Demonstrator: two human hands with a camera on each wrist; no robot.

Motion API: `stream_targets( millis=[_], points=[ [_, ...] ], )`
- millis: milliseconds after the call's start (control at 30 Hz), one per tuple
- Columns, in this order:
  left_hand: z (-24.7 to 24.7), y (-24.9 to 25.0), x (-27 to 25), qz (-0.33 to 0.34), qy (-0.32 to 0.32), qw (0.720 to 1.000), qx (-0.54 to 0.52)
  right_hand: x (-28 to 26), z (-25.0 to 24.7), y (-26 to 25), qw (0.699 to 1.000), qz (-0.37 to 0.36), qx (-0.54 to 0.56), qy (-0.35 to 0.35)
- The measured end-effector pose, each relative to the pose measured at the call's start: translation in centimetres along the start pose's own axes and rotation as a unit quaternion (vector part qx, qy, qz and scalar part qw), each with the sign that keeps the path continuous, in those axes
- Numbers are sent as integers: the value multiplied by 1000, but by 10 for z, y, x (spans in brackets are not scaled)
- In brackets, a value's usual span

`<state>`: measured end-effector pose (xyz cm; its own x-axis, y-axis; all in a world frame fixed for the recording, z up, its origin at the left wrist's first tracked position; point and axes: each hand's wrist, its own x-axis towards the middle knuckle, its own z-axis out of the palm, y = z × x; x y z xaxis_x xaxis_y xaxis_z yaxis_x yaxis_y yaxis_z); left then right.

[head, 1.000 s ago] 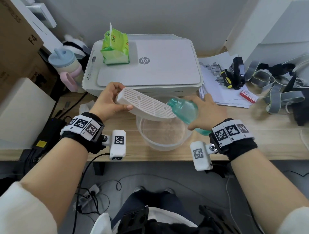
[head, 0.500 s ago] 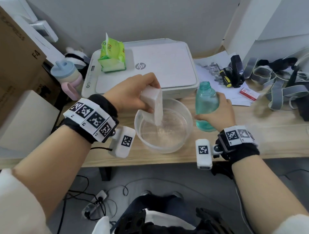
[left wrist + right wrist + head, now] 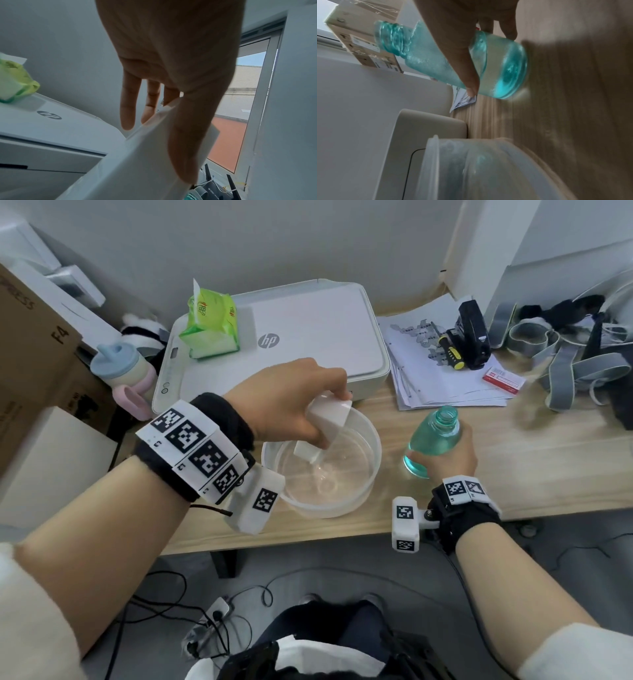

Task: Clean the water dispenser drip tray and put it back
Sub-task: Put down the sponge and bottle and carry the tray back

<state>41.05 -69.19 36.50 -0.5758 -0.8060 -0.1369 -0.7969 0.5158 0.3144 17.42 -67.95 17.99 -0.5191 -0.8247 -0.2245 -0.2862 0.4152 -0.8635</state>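
My left hand (image 3: 301, 405) grips the white drip tray (image 3: 325, 422) by its upper end and holds it on edge, its lower end down inside the clear plastic bowl (image 3: 371, 440). In the left wrist view the tray (image 3: 137, 162) runs under my thumb, with the fingers behind it. A little water lies in the bowl. My right hand (image 3: 448, 455) holds the uncapped teal bottle (image 3: 433, 436) upright on the wooden desk (image 3: 513, 474), right of the bowl. The right wrist view has the bottle (image 3: 447, 60) between thumb and fingers, its base at the desk.
A white printer (image 3: 308, 337) stands just behind the bowl, with a green tissue pack (image 3: 210, 326) on it. Papers (image 3: 428, 378), a black tool, a screwdriver and grey straps lie at the right. A sippy cup (image 3: 120, 368) and cardboard boxes stand left. The desk's front edge is close below the bowl.
The tray went from lying flat over the bowl to standing on edge inside it. The bottle, tipped over the tray before, swung upright and came down to the desk at the right.
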Motion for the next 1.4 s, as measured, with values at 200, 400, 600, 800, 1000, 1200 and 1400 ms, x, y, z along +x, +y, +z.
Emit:
stream_targets(
  millis=[200, 400, 600, 800, 1000, 1200, 1400],
  points=[
    [-1, 5, 6, 5, -5, 1000, 6, -2, 1, 6, 999, -22, 40, -14],
    [-1, 2, 10, -1, -11, 1000, 3, -36, -11, -38, 964, -229, 47, 130],
    [-3, 2, 12, -3, -12, 1000, 14, -61, 9, -99, 893, -430, -53, -119],
    [-6, 4, 21, 11, -32, 999, 14, -67, 33, -101, 910, -251, 53, -326],
    [6, -7, 19, 11, 41, 987, -156, -61, 26, -93, 938, -181, 138, -262],
    [14, -19, 10, -6, 62, 974, -218, -59, 18, -81, 942, -180, 101, -263],
    [15, -16, 12, 1, 64, 969, -240, -57, 11, -92, 943, -193, 117, -243]
  ],
)
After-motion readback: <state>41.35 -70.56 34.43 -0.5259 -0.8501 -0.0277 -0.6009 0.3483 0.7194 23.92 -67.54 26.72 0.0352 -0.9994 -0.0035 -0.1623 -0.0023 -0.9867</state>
